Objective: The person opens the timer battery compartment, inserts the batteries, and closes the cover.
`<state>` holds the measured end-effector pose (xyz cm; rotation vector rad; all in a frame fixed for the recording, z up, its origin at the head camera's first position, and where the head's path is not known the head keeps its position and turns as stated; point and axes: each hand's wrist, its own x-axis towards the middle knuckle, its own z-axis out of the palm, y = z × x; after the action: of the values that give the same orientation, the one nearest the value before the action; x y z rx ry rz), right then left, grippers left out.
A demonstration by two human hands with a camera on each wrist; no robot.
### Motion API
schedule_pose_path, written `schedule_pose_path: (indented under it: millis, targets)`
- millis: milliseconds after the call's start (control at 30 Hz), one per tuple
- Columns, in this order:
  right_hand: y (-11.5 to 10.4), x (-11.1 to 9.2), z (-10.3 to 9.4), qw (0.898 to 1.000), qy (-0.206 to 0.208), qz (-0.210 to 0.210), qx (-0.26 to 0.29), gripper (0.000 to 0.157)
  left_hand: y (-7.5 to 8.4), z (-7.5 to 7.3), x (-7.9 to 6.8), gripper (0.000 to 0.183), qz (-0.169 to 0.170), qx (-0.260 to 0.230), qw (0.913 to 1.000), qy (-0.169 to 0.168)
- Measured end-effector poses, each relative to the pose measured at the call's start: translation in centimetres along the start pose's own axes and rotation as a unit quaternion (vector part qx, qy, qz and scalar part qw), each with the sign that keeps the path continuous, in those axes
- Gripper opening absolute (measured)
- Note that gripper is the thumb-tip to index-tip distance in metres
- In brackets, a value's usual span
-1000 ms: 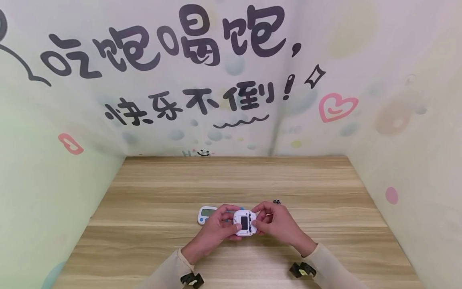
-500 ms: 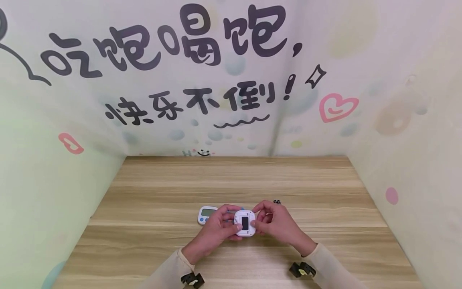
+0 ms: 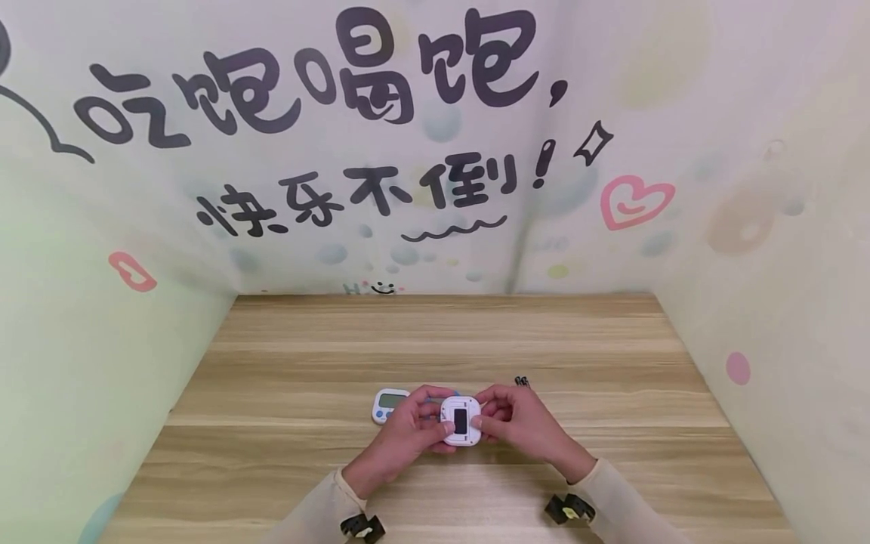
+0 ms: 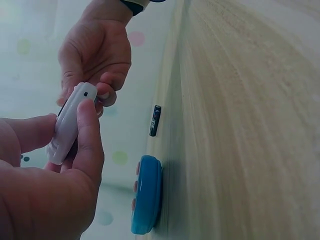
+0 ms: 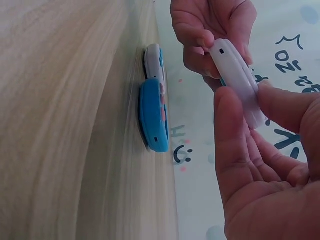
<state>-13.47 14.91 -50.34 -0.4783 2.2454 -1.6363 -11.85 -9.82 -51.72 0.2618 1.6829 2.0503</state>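
A small white digital timer (image 3: 461, 421) is held up over the table between both hands, its back with a dark rectangle facing up. My left hand (image 3: 411, 425) pinches its left side, thumb on the back and fingers beneath. From the right, my right hand (image 3: 526, 425) grips the opposite edge, thumb pressing on the back near the battery cover. In the right wrist view the white casing (image 5: 237, 82) is tilted, seen edge-on between the two hands' fingers. The timer's front is hidden.
Behind my left hand lies another white timer (image 3: 390, 400) with a grey screen and blue buttons. Beside it is a blue timer (image 4: 146, 195) with pinkish buttons. Dark batteries (image 3: 521, 381) lie past my right hand. Printed walls enclose the wooden table (image 3: 435, 325).
A second ago the battery slot on the timer's back showed uncovered at its right side; now the cover lies over it. Both hands have barely moved, the right fingers shifting slightly.
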Motion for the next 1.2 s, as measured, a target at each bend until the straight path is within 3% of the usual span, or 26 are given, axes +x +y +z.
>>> schedule_pose_path:
  millis: [200,500,833,1200]
  targets:
    - [0.1,-0.4,0.0,1.0,-0.014,0.0,0.015,0.021,0.0,0.5,-0.1,0.053,0.01,0.024,0.9996,-0.008]
    - [0.6,-0.7,-0.3,1.0,0.001,0.014,0.016,0.028,0.1,1.2,0.2,0.057,0.012,0.001,0.9999,-0.002]
    - [0.7,-0.9,-0.2,0.997,-0.032,0.02,0.072,0.032,0.4,1.3,0.5,0.059,0.02,-0.002,0.9996,0.022]
    - [0.8,-0.8,-0.1,0.997,-0.032,0.008,0.073,0.03,0.5,1.1,0.3,0.063,0.024,0.001,0.9995,0.022]
